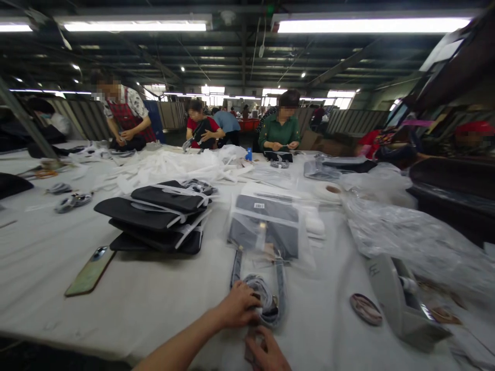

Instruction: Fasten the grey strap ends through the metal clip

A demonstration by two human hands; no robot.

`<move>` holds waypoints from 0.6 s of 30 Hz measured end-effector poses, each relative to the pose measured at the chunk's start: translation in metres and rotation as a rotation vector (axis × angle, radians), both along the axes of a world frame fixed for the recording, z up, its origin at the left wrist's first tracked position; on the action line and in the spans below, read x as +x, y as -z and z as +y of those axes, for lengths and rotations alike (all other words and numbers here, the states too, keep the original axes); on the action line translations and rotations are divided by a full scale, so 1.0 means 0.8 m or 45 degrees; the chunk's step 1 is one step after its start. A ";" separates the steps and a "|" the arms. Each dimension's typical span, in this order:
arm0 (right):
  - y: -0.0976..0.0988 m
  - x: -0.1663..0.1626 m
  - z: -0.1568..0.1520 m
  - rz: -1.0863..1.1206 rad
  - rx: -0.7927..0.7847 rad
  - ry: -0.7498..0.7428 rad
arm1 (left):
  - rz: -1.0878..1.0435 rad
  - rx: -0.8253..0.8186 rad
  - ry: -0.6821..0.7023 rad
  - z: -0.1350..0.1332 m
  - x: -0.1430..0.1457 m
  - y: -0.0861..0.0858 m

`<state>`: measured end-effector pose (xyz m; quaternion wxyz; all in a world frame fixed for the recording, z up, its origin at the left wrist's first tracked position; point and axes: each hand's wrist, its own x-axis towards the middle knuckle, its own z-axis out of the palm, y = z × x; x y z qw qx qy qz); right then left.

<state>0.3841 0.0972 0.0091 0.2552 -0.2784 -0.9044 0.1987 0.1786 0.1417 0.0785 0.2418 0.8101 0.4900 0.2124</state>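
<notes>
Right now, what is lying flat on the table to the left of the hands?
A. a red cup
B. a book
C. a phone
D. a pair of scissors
C: a phone lies flat on the white table, left of the left hand and in front of the stack of black bags.

Two hands, left hand (236, 308) and right hand (266, 355), at the desk (154, 304); one phone (90, 271); one stack of black pouches (158, 216); one bagged grey bag (266, 226); three workers visible across the desk
</notes>
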 end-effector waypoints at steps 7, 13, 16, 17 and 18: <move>-0.018 -0.011 0.016 0.118 0.360 -0.089 | 0.017 -0.050 0.018 0.005 -0.002 0.003; -0.035 -0.004 0.014 0.343 0.064 0.240 | 0.001 -0.061 0.088 0.005 -0.005 -0.005; -0.042 0.010 0.015 0.400 -0.003 0.198 | -0.013 -0.077 0.095 0.002 -0.003 -0.011; -0.044 0.012 0.017 0.411 0.031 0.178 | -0.007 -0.080 0.090 0.001 -0.002 -0.012; -0.046 0.013 0.020 0.409 0.071 0.185 | 0.004 -0.080 0.084 -0.001 0.000 -0.014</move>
